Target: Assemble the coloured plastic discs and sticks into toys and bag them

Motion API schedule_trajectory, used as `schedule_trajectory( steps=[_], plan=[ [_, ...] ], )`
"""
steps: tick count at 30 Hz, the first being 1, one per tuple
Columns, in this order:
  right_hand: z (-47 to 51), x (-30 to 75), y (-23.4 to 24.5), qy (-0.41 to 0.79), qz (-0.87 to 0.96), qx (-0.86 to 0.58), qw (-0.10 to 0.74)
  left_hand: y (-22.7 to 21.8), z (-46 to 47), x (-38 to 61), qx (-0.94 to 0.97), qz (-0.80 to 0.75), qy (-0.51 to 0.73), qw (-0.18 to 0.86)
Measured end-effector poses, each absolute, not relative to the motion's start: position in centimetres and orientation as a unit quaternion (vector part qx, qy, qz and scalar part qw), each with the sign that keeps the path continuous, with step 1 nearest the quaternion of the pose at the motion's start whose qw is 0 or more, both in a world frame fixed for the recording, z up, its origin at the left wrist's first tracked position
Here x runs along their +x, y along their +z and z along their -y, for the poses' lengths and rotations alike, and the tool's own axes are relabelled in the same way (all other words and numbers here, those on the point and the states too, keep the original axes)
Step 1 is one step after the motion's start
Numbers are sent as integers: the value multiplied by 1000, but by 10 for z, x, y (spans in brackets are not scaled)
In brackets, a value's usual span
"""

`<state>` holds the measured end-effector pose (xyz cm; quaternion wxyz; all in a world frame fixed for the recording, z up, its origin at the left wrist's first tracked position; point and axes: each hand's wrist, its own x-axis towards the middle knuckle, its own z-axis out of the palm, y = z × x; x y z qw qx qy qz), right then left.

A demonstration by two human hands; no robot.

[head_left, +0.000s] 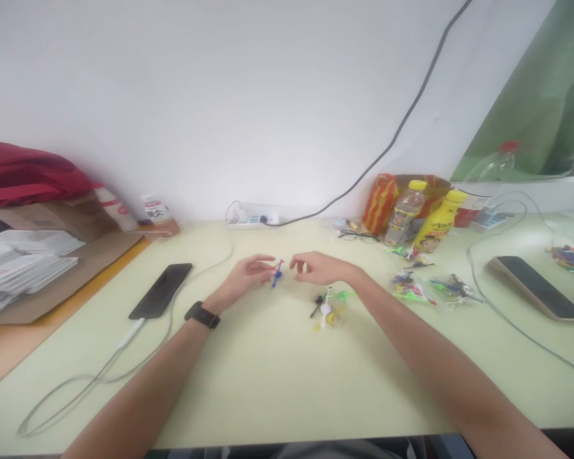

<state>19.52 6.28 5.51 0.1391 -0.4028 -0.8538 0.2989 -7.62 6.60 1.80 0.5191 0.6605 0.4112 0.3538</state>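
Observation:
My left hand (252,273) is closed, with a small blue plastic stick piece (277,275) pinched at its fingertips. The piece has a round middle and a reddish tip. Just to the right hovers my right hand (318,268), its fingers curled, a gap between thumb and forefinger, nothing visible in them. Below the right hand lie loose plastic pieces of the same sort: a white one (326,308), a black one (317,305), a green one (342,296) and a yellow one (335,319).
Bagged plastic parts (411,290) lie right of my right forearm. A charging phone (161,291) is at left, a dark-screened device (538,287) at right. Bottles (406,213), glasses (358,236) and a power strip (251,220) line the wall. Boxes and cards (29,268) stand far left.

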Motion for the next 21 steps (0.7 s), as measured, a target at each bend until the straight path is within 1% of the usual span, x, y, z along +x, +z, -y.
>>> schedule_trajectory(
  steps=[2,4,7,10,13,15,18,21],
  plan=[
    [-61,185,45,281,853,-398,187,16,-70,-78,637,-427,408,496],
    [-58,175,36,243,867,-379,212,14,-74,-81,592,-449,464,482],
    [-54,164,32,217,894,-342,192,12,-79,-85,535,-477,510,476],
    [-53,161,38,211,906,-331,159,12,-80,-86,524,-484,517,473],
    [-55,158,45,196,896,-361,170,14,-77,-83,533,-474,516,474],
    [-59,154,45,227,867,-385,218,16,-73,-80,554,-463,516,460],
    [-66,142,43,324,794,-421,296,19,-64,-72,617,-445,496,418],
    [-70,132,41,443,718,-425,327,23,-53,-63,682,-411,476,374]
  ],
)
